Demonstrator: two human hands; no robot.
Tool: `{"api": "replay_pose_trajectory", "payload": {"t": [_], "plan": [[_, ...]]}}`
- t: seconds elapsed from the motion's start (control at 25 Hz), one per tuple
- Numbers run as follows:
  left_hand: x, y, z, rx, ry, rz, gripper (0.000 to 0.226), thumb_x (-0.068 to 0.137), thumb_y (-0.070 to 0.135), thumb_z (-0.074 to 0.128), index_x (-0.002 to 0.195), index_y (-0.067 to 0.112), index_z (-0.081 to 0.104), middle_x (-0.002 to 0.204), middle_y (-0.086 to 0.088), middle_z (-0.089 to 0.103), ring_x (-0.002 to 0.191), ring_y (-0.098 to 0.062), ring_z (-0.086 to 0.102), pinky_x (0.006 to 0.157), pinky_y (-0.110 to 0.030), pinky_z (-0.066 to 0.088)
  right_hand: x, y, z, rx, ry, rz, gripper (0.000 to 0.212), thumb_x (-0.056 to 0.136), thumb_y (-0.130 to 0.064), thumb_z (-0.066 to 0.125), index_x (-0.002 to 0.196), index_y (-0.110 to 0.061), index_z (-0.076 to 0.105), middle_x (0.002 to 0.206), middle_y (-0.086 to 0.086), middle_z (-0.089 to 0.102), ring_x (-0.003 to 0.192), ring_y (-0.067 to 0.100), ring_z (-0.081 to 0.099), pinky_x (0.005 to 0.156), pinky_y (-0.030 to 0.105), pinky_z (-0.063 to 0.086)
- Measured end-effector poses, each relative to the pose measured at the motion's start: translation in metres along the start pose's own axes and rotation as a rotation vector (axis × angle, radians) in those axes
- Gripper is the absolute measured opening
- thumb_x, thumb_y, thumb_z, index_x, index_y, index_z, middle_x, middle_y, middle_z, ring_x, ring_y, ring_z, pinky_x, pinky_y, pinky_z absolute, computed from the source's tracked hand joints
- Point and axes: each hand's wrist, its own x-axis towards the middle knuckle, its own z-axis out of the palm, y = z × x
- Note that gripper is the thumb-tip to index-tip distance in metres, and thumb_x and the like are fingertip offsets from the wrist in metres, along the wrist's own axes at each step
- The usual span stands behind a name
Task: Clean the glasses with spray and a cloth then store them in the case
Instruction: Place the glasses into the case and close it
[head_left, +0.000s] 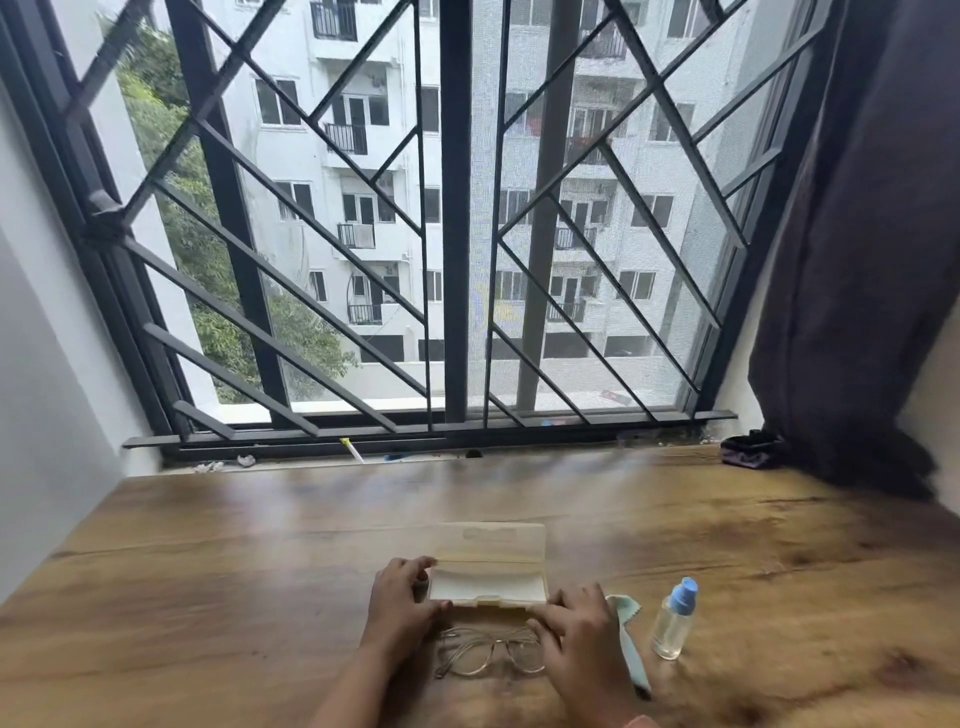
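Glasses (488, 652) lie just under my flat, relaxed right hand (574, 631); my left hand (402, 597) grips the case (488, 577). Leaning could bend them.

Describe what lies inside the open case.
Inside the case nothing shows; the glasses lie on the table before it. The left hand and right hand hide its near corners.

A wooden table (260, 545) meets a barred window (457, 218); a dark curtain (872, 260) hangs right, perhaps purple.
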Motion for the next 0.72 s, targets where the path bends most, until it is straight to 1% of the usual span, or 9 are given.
{"api": "replay_pose_trajectory", "payload": {"t": [0.08, 0.16, 0.24, 0.32, 0.36, 0.44, 0.56, 0.64, 0.72], "plan": [[0.001, -0.001, 0.0, -0.013, 0.018, 0.002, 0.072, 0.043, 0.041, 0.063, 0.11, 0.014, 0.065, 0.083, 0.009, 0.049, 0.09, -0.023, 0.055, 0.085, -0.036, 0.048, -0.005, 0.015, -0.003, -0.007, -0.011, 0.042, 0.038, 0.037, -0.005, 0.087, 0.063, -0.028, 0.07, 0.06, -0.013, 0.055, 0.07, 0.008, 0.036, 0.058, 0.016, 0.033], [0.002, -0.001, -0.001, -0.011, 0.027, 0.013, 0.064, 0.048, 0.032, 0.068, 0.11, 0.014, 0.065, 0.083, 0.007, 0.05, 0.09, -0.023, 0.055, 0.085, -0.036, 0.048, -0.005, 0.028, -0.008, 0.027, -0.046, 0.085, 0.041, 0.035, -0.006, 0.088, 0.063, -0.029, 0.071, 0.062, -0.025, 0.051, 0.071, 0.009, 0.038, 0.062, 0.01, 0.028], [0.002, -0.002, 0.0, -0.02, 0.028, 0.017, 0.06, 0.052, 0.025, 0.074, 0.11, 0.013, 0.065, 0.084, 0.005, 0.051, 0.089, -0.024, 0.055, 0.084, -0.036, 0.048, -0.006, 0.036, -0.009, 0.1, -0.087, 0.108, 0.032, 0.043, -0.013, 0.082, 0.068, -0.03, 0.072, 0.065, -0.037, 0.045, 0.072, 0.005, 0.039, 0.061, 0.009, 0.028], [0.001, -0.002, 0.0, -0.025, 0.033, 0.02, 0.062, 0.05, 0.027, 0.072, 0.11, 0.013, 0.065, 0.083, 0.005, 0.051, 0.089, -0.024, 0.056, 0.084, -0.036, 0.048, -0.008, 0.043, -0.006, 0.117, -0.123, 0.091, 0.019, 0.053, -0.026, 0.07, 0.07, -0.033, 0.073, 0.077, -0.047, 0.045, 0.07, -0.003, 0.036, 0.066, 0.009, 0.028], [0.0, -0.002, 0.0, -0.023, 0.035, 0.021, 0.063, 0.048, 0.03, 0.069, 0.109, 0.014, 0.065, 0.082, 0.006, 0.051, 0.088, -0.023, 0.056, 0.084, -0.035, 0.048, -0.009, 0.047, -0.004, 0.1, -0.13, 0.08, 0.017, 0.056, -0.033, 0.065, 0.071, -0.035, 0.073, 0.081, -0.049, 0.044, 0.071, -0.006, 0.034, 0.066, 0.009, 0.027], [0.0, 0.0, 0.0, -0.026, 0.037, 0.02, 0.064, 0.047, 0.031, 0.066, 0.109, 0.014, 0.065, 0.082, 0.007, 0.051, 0.088, -0.023, 0.056, 0.083, -0.034, 0.048, -0.008, 0.052, -0.001, 0.089, -0.143, 0.072, 0.019, 0.057, -0.038, 0.061, 0.072, -0.037, 0.073, 0.083, -0.05, 0.044, 0.071, -0.008, 0.031, 0.065, 0.01, 0.028], [0.0, 0.0, 0.001, -0.02, 0.034, 0.015, 0.064, 0.047, 0.032, 0.066, 0.109, 0.014, 0.065, 0.082, 0.007, 0.051, 0.089, -0.023, 0.055, 0.084, -0.034, 0.048, -0.005, 0.057, 0.001, 0.125, -0.16, 0.071, 0.022, 0.06, -0.038, 0.06, 0.077, -0.037, 0.073, 0.074, -0.047, 0.045, 0.072, -0.008, 0.033, 0.064, 0.014, 0.035], [0.001, -0.002, 0.001, -0.015, 0.036, 0.016, 0.064, 0.047, 0.032, 0.066, 0.109, 0.015, 0.065, 0.083, 0.007, 0.051, 0.089, -0.023, 0.055, 0.085, -0.035, 0.047, -0.004, 0.06, 0.003, 0.139, -0.19, 0.062, 0.022, 0.06, -0.035, 0.065, 0.081, -0.038, 0.072, 0.068, -0.045, 0.044, 0.073, -0.007, 0.034, 0.063, 0.016, 0.037], [0.0, -0.003, 0.001, -0.016, 0.034, 0.023, 0.064, 0.047, 0.032, 0.066, 0.109, 0.015, 0.065, 0.083, 0.008, 0.05, 0.089, -0.023, 0.055, 0.085, -0.035, 0.047, -0.002, 0.062, 0.003, 0.148, -0.228, 0.066, 0.031, 0.056, -0.026, 0.073, 0.084, -0.04, 0.071, 0.069, -0.045, 0.046, 0.073, -0.003, 0.038, 0.064, 0.014, 0.034]]}}
